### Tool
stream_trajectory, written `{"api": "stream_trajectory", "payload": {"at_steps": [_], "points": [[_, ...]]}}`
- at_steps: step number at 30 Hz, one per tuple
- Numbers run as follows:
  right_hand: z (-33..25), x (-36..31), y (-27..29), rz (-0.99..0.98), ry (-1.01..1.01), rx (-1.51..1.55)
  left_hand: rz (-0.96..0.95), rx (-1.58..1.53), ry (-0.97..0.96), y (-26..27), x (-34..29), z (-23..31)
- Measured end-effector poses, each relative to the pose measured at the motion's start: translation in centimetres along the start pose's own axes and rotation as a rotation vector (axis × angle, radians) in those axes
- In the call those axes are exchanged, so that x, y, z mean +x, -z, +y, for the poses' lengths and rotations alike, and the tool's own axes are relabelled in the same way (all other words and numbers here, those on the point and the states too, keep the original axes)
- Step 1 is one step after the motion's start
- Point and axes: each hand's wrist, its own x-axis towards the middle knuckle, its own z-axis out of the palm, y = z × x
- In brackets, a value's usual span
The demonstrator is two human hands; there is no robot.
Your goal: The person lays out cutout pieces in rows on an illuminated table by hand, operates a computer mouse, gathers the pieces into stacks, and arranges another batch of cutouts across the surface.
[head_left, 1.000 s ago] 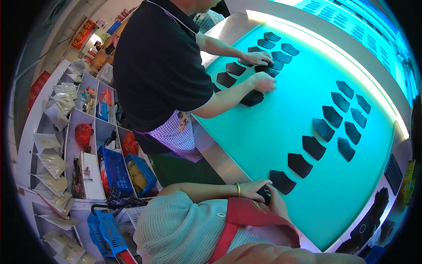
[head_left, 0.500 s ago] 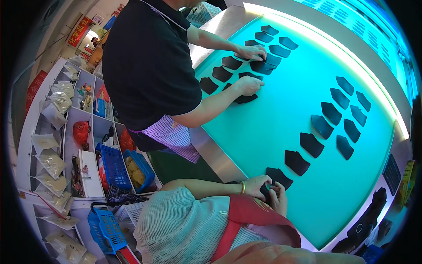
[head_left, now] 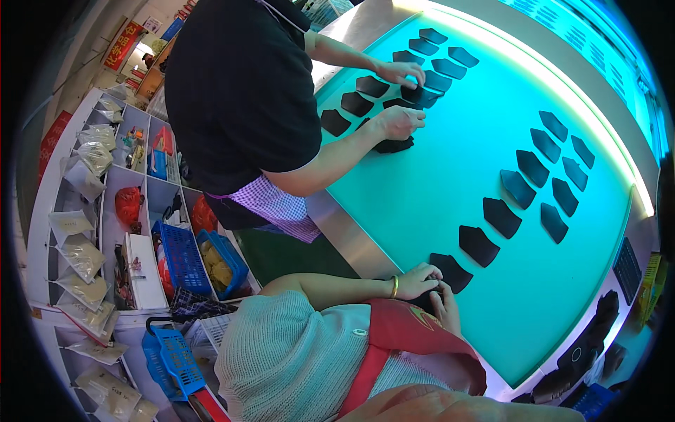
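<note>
At the near edge of a glowing turquoise table [head_left: 422,204], my left hand [head_left: 415,283], with a gold bangle at the wrist, has its fingers bent over a dark, flat-cut piece [head_left: 423,302]. My right hand [head_left: 446,311] closes on the same piece from the near side. Fingers and the red apron [head_left: 411,327] cover most of the piece. Just beyond my fingers lies another dark angular piece [head_left: 451,273], flat on the table. Similar pieces [head_left: 480,245] run from there toward the far right in rows.
At the far left of the table a co-worker's hands [head_left: 401,122] handle more dark pieces [head_left: 334,122]. A sectioned shelf with pale bags [head_left: 83,258] and blue baskets [head_left: 184,257] stands left. Black items [head_left: 580,352] line the right rim.
My left hand has shifted slightly up and my fingers have closed further over the piece, hiding more of it. The co-worker's far hand has lifted a little.
</note>
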Motion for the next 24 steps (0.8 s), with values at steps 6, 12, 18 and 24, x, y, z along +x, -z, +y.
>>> {"api": "stream_trajectory", "payload": {"at_steps": [6, 12, 18, 24], "points": [[-0.8, -0.9, 1.1, -0.078, 0.014, -0.106, -0.122, -0.194, 0.097, 1.7, -0.2, -1.0], [2.5, 1.4, 2.2, 0.038, -0.322, 0.559, -0.188, -0.679, 0.054, 4.9, 1.1, 3.0], [-3.3, 3.0, 1.4, -0.224, -0.122, 1.549, -0.343, -0.841, -0.107, 4.2, 1.5, 8.9], [-4.3, 1.3, 1.2, -0.167, -0.105, 1.488, -0.279, -0.807, 0.029, 2.7, 1.8, 11.1]]}}
